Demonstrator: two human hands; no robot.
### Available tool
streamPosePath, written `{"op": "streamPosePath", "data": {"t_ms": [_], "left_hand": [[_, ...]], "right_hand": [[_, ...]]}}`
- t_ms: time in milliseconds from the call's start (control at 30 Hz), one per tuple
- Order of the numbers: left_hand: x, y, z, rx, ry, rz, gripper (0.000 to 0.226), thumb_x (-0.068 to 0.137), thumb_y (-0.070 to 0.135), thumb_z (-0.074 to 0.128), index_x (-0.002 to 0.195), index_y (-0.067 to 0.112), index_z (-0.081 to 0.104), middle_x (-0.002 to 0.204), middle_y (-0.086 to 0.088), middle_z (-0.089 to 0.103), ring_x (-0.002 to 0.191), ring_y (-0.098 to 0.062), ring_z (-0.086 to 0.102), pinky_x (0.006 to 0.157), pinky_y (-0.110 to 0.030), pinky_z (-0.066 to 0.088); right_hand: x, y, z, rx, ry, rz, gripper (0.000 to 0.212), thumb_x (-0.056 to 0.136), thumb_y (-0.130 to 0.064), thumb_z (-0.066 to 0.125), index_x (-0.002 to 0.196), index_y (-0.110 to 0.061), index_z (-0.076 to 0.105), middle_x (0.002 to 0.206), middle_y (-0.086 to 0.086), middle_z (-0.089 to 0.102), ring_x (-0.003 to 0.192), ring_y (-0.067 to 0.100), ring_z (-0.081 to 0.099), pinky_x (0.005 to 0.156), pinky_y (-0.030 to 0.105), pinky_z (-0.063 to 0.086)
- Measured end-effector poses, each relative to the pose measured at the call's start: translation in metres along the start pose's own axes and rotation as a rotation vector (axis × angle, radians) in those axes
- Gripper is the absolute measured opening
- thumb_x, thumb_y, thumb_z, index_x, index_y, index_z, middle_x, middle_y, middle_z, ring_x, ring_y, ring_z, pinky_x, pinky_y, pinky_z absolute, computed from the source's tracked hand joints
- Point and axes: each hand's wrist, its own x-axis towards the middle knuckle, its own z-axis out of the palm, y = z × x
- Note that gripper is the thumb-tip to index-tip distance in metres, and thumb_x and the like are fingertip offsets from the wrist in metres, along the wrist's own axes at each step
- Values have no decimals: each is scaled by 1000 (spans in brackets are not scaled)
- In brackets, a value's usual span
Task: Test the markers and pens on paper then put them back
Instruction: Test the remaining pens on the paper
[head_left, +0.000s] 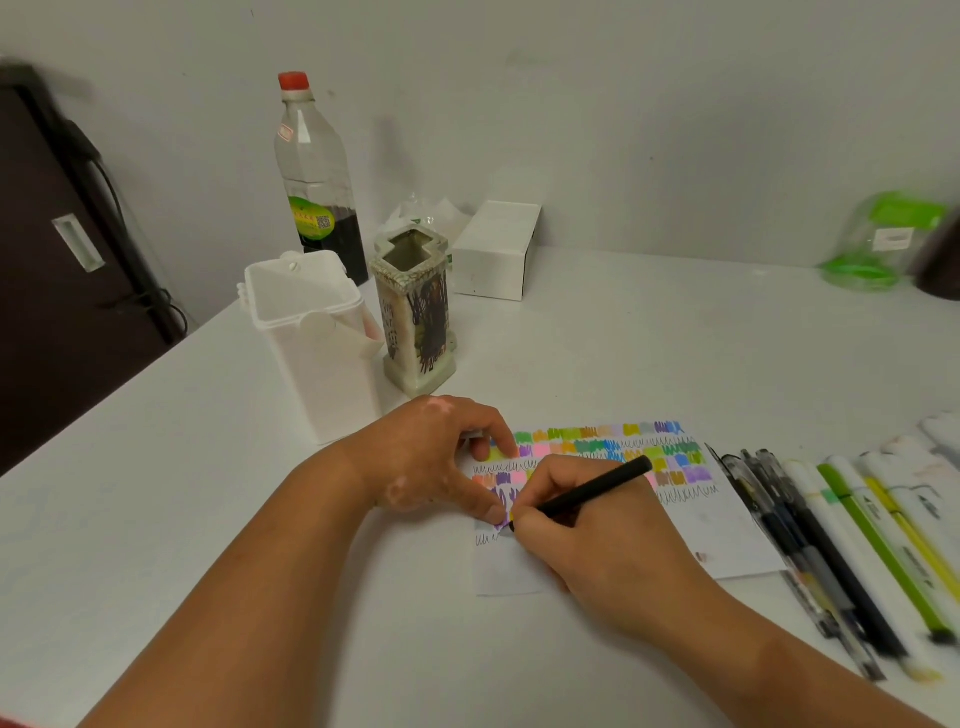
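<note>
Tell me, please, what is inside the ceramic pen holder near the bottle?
Only bare grey inner walls show through the open top of the ceramic pen holder; no pen sticks out. Its bottom is hidden by its own walls.

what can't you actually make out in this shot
Head view:
- paper: the marks under the left hand and right hand are covered.
- black pen: its grip is hidden by the fingers.
- pens and markers: blurred, cut off by the right edge.
- bottle label: print too small.
- ceramic holder: bottom hidden by its own walls.
</note>
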Motion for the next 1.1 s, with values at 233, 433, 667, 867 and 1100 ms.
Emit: {"op": "streamPosePath", "data": {"t_ms": [233,433,667,867,1100], "left_hand": [[-1,2,0,-5,-9,3,59,63,56,84,116,41,62,100,13,57,93,-9,56,80,-26,53],[-1,2,-1,-8,-1,1,57,64,54,86,114,43,62,99,15,58,90,-7,55,72,-17,46],[-1,-1,1,5,-6,3,57,64,56,85,115,44,61,98,17,57,88,-3,54,69,-13,42],[1,0,1,-196,233,-17,21,91,35,68,105,37,52,90,12,68,86,-6,63,73,-24,52],[4,10,10,-400,335,60,15,98,21,59,98,37,59,99,22,66,101,-4,63,79,-20,55]], "right_hand": [[-1,-2,-2,-52,16,-11,18,81,-20,75,65,-26,67,64,-8,67,56,2,56,50,14,43],[-1,-2,-2,-53,45,4,17,79,-20,74,65,-24,66,62,-9,65,54,0,54,49,12,42],[-1,0,-5,-64,100,-23,22,80,-16,73,62,-24,63,59,-10,63,54,2,56,47,13,41],[9,3,-28,382,277,5,19,91,-6,66,74,-14,66,55,4,63,45,12,54,44,21,45],[17,8,-50,661,297,-3,18,82,-9,67,68,-20,71,63,10,67,53,19,60,47,25,50]]}}
